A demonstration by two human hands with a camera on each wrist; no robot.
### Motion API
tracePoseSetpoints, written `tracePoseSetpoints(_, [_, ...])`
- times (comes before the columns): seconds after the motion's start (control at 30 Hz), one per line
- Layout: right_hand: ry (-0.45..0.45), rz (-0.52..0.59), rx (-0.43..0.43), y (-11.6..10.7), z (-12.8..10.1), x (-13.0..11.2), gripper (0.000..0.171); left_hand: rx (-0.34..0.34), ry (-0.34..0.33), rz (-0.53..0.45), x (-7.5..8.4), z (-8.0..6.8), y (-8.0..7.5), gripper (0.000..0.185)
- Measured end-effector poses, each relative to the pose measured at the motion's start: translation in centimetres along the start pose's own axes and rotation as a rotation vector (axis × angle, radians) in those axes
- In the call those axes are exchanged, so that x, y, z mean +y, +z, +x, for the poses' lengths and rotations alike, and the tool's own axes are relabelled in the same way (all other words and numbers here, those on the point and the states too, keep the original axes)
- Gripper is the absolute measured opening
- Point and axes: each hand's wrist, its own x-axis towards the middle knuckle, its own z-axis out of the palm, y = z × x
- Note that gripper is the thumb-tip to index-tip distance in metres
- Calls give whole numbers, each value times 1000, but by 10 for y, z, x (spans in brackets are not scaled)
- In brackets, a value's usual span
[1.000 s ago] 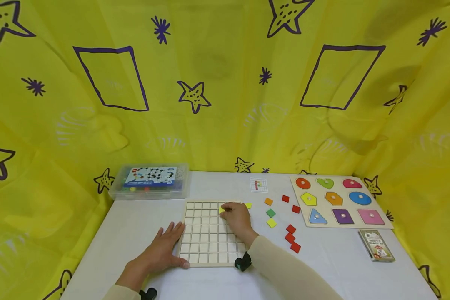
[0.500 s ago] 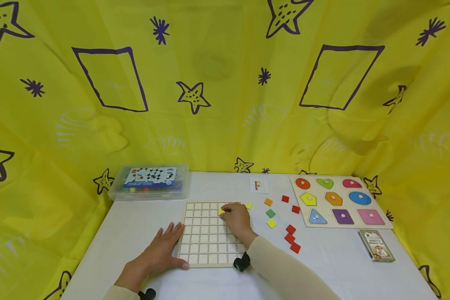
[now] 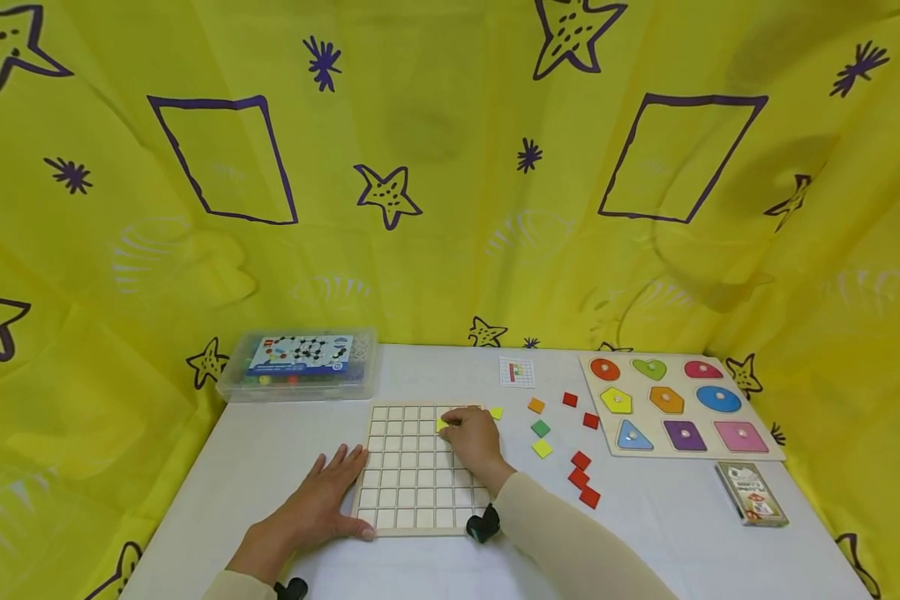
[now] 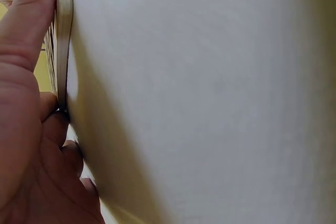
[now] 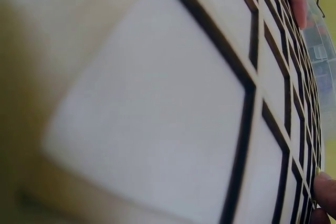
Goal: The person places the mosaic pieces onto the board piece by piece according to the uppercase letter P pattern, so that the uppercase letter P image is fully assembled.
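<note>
The right hand [image 3: 471, 435] rests on the far right part of the wooden grid board [image 3: 412, 492], fingertips pinching a yellow square tile [image 3: 442, 424], mostly hidden beneath them. The left hand [image 3: 322, 500] lies flat, fingers straight, against the board's near left edge. Loose coloured tiles [image 3: 579, 477] lie right of the board. The wrist views are blurred and cropped.
</note>
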Motion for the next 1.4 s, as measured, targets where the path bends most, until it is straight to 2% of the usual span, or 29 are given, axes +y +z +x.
tracePoseSetpoints(0.57, [6, 16, -24, -2, 0, 0, 13, -4, 30, 12, -3, 0, -1, 126])
tracePoseSetpoints(0.77, [15, 18, -31, -2, 1, 0, 20, -1, 33, 10, -4, -1, 0, 127])
tracePoseSetpoints(0.93, [21, 81, -20, -3, 1, 0, 28, 3, 32, 8, -2, -1, -1, 127])
tracePoseSetpoints(1.17, [37, 224, -26, -9, 1, 1, 28, 2, 17, 7, 0, -2, -2, 126])
tracePoseSetpoints(1.4, [67, 272, -18, -31, 4, 7, 31, -5, -3, -4, 1, -1, 0, 125])
